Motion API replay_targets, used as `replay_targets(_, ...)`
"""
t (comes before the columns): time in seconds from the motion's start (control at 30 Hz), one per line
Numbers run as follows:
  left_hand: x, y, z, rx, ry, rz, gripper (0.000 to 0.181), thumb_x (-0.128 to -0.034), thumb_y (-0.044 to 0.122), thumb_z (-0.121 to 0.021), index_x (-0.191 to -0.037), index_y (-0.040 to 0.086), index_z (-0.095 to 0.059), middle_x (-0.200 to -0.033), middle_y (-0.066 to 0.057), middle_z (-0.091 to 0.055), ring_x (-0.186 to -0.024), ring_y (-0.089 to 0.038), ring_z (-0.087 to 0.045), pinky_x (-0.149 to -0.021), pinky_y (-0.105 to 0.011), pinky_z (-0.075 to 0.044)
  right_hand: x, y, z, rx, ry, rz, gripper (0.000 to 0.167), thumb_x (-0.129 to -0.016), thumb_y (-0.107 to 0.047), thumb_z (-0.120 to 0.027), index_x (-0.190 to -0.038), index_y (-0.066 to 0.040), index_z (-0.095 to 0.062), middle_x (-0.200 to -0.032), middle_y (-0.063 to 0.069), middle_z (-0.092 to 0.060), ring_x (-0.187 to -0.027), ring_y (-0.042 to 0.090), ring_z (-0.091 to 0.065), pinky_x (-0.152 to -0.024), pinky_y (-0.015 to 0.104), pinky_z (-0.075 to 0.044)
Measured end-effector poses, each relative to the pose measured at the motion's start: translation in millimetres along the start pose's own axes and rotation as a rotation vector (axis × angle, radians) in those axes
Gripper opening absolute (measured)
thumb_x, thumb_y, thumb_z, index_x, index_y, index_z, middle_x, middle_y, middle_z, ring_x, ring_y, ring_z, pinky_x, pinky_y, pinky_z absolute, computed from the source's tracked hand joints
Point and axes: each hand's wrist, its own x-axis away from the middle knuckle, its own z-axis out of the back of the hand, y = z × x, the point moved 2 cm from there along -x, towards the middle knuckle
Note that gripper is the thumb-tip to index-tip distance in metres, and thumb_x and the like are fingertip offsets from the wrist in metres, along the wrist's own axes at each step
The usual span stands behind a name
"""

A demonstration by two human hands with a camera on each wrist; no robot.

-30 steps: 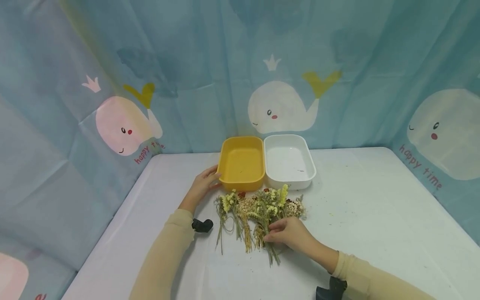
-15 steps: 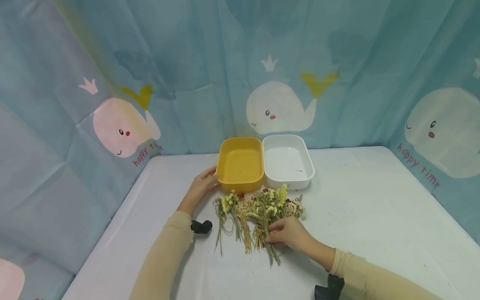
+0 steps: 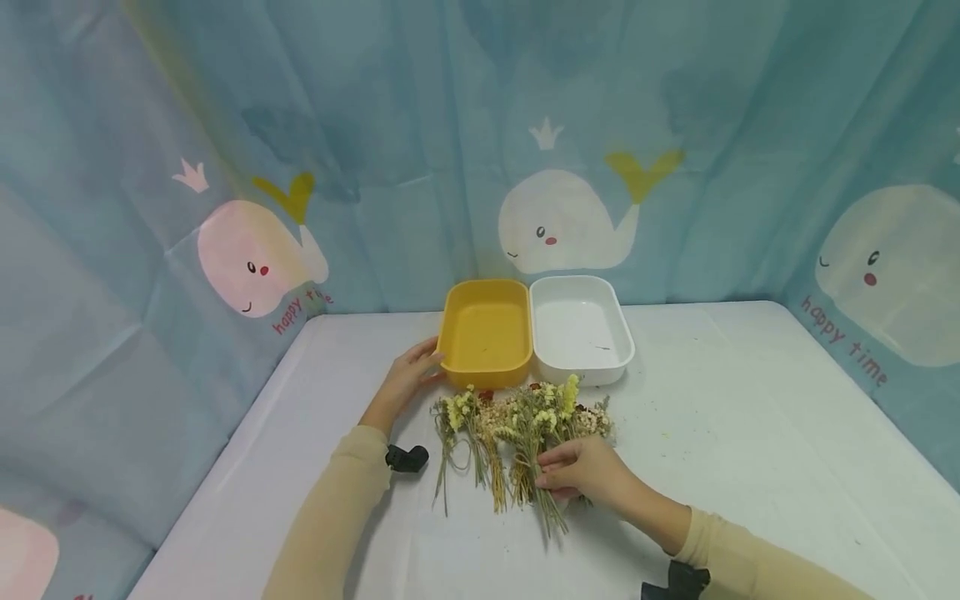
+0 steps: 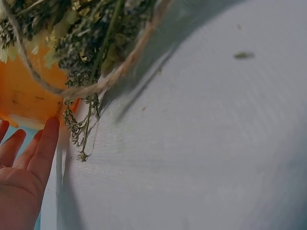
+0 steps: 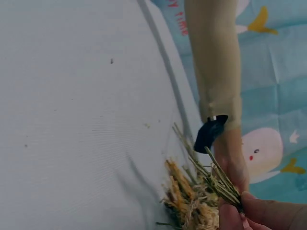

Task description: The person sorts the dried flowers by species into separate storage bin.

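My left hand (image 3: pixel 405 379) rests against the left side of a yellow plastic tray (image 3: pixel 487 380). In the left wrist view its fingers (image 4: pixel 45 148) are nearly straight and touch the orange-looking wall. My right hand (image 3: pixel 595 475) pinches the stems of a bunch of dried flowers (image 3: pixel 542 417) with yellow blossoms. Thumb and fingertips close on those stems (image 5: pixel 223 187) in the right wrist view. More small dried bunches lie side by side in front of the trays, among them a yellow-flowered one (image 3: pixel 457 410) at the left. The held bunch partly covers its neighbours.
A white tray (image 3: pixel 583 377) stands beside the yellow one, with a dark scrap in it. The white table (image 3: pixel 750 467) has tiny plant bits on it. A blue curtain (image 3: pixel 405 233) with printed whales closes off the back and sides. Each wrist wears a black mount (image 3: pixel 407 458).
The head view has shifted slightly. The held stems and right hand lie a touch farther right, with the pinch kept. The left hand stays against the yellow tray.
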Motion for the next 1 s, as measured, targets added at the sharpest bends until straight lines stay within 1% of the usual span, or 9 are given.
replay_targets(0.1, 1.6, -1.4, -1.5, 0.006, -0.007, -0.004, 0.055, -0.1027, 0.022, -0.056, -0.154, 0.010, -0.038, -0.162, -0.007, -0.034, -0.145, -0.031, -0.039, -0.116, -0.050, -0.044, 2.2, -4.2, 2.4, 0.003, 0.020, 0.004, 0.039, -0.084, -0.010, -0.079, -0.115, 0.010, -0.069, -0.100, 0.019, -0.076, -0.080, 0.022, -0.076, -0.073, 0.036, -0.066)
replay_targets(0.17, 4.6, 3.4, -2.4, 0.030, -0.016, -0.004, 0.057, -0.1025, 0.020, -0.056, -0.154, 0.008, -0.036, -0.163, -0.010, -0.032, -0.146, -0.033, -0.038, -0.117, -0.052, -0.043, 1.4, -8.3, 5.7, 0.006, 0.038, 0.005, 0.039, -0.084, -0.012, -0.079, -0.116, 0.009, -0.069, -0.102, 0.019, -0.076, -0.083, 0.022, -0.076, -0.074, 0.036, -0.066)
replay_targets(0.23, 4.5, 3.5, -1.5, 0.055, -0.021, -0.012, 0.057, -0.1027, 0.019, -0.056, -0.155, 0.008, -0.035, -0.162, -0.011, -0.032, -0.146, -0.034, -0.037, -0.117, -0.053, -0.042, 0.1, -13.4, 10.5, 0.007, 0.050, -0.002, 0.040, -0.085, -0.013, -0.078, -0.118, 0.007, -0.069, -0.104, 0.019, -0.076, -0.086, 0.024, -0.076, -0.076, 0.036, -0.066)
replay_targets(0.33, 4.6, 2.5, -1.0, 0.069, -0.019, -0.016, 0.058, -0.1022, 0.019, -0.057, -0.155, 0.010, -0.036, -0.161, -0.012, -0.036, -0.145, -0.032, -0.040, -0.116, -0.051, -0.043, -2.5, -20.3, 19.6, 0.008, 0.066, -0.013, 0.040, -0.087, -0.015, -0.077, -0.120, 0.007, -0.068, -0.105, 0.017, -0.076, -0.089, 0.026, -0.076, -0.078, 0.035, -0.066)
replay_targets(0.4, 2.4, -2.7, -0.3, 0.062, -0.007, -0.024, 0.056, -0.1018, 0.021, -0.058, -0.154, 0.014, -0.039, -0.158, -0.009, -0.040, -0.143, -0.029, -0.043, -0.115, -0.048, -0.046, -5.0, -24.9, 25.6, 0.003, 0.072, -0.015, 0.040, -0.088, -0.016, -0.075, -0.121, 0.006, -0.068, -0.108, 0.016, -0.075, -0.089, 0.024, -0.075, -0.079, 0.035, -0.065)
replay_targets(0.5, 3.5, -2.4, -0.2, 0.039, 0.008, -0.020, 0.055, -0.1007, 0.024, -0.060, -0.152, 0.018, -0.042, -0.156, -0.006, -0.044, -0.142, -0.026, -0.046, -0.113, -0.045, -0.048, -10.8, -33.2, 33.8, -0.017, 0.073, 0.004, 0.041, -0.091, -0.015, -0.072, -0.124, 0.008, -0.065, -0.113, 0.018, -0.074, -0.089, 0.018, -0.075, -0.083, 0.036, -0.065)
replay_targets(0.67, 1.0, -2.2, 0.4, 0.050, 0.031, -0.038, 0.054, -0.1005, 0.021, -0.060, -0.152, 0.015, -0.043, -0.155, -0.008, -0.045, -0.141, -0.028, -0.046, -0.113, -0.046, -0.048, -23.8, -48.2, 49.1, -0.042, 0.084, 0.042, 0.043, -0.094, -0.014, -0.069, -0.129, 0.009, -0.061, -0.122, 0.020, -0.070, -0.091, 0.011, -0.073, -0.089, 0.036, -0.063)
replay_targets(0.87, 1.9, -5.9, -3.3, 0.059, 0.056, -0.057, 0.054, -0.1005, 0.021, -0.060, -0.151, 0.010, -0.043, -0.157, -0.010, -0.043, -0.140, -0.030, -0.046, -0.112, -0.047, -0.048, -39.7, -59.7, 68.6, -0.031, 0.128, 0.063, 0.045, -0.093, -0.015, -0.070, -0.130, 0.008, -0.061, -0.117, 0.013, -0.073, -0.092, 0.013, -0.074, -0.091, 0.036, -0.062)
replay_targets(1.0, 4.6, -8.1, -3.7, 0.042, 0.083, -0.052, 0.054, -0.1011, 0.022, -0.059, -0.151, 0.011, -0.043, -0.156, -0.010, -0.043, -0.140, -0.030, -0.047, -0.112, -0.047, -0.048, -53.5, -63.3, 78.8, -0.033, 0.151, 0.060, 0.045, -0.093, -0.016, -0.071, -0.130, 0.007, -0.061, -0.111, 0.007, -0.075, -0.089, 0.008, -0.073, -0.090, 0.033, -0.062)
